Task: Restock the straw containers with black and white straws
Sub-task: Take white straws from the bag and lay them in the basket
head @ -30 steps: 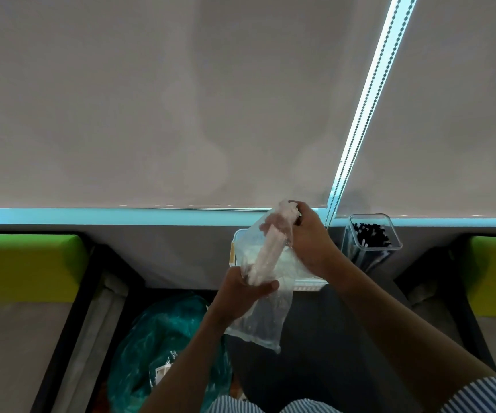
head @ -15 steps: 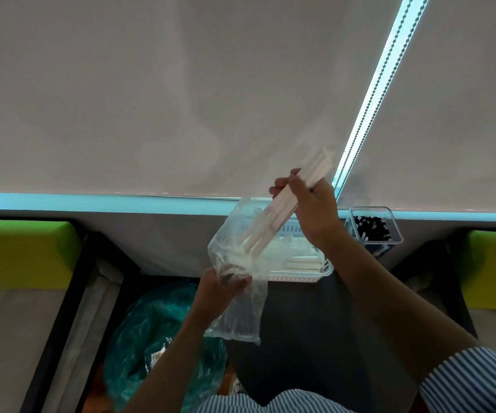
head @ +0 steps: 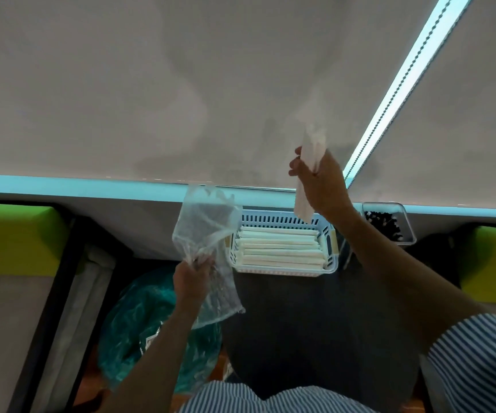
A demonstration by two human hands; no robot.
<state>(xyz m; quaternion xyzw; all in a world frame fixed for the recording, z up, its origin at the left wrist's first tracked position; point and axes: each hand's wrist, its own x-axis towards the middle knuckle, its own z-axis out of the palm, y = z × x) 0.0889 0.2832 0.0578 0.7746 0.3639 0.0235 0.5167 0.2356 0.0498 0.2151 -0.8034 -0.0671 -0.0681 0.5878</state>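
My right hand [head: 321, 180] grips a bundle of white wrapped straws [head: 310, 162], held nearly upright above the back right corner of the white slotted basket [head: 331, 257]. The basket holds several white straws lying flat. My left hand [head: 191, 274] pinches a clear plastic bag [head: 208, 231] that hangs open and looks empty, just left of the basket. A clear square container [head: 409, 231] with black straws standing in it sits to the right of the basket.
A teal plastic bag [head: 139, 326] lies low on the left beside my left forearm. Green-topped panels [head: 11, 236] flank both sides. A pale roller blind with a bead chain [head: 389, 93] fills the wall behind the ledge.
My right hand has pulled the white straws fully out of the clear bag and lifted them up and right. The bag has gone slack in my left hand.
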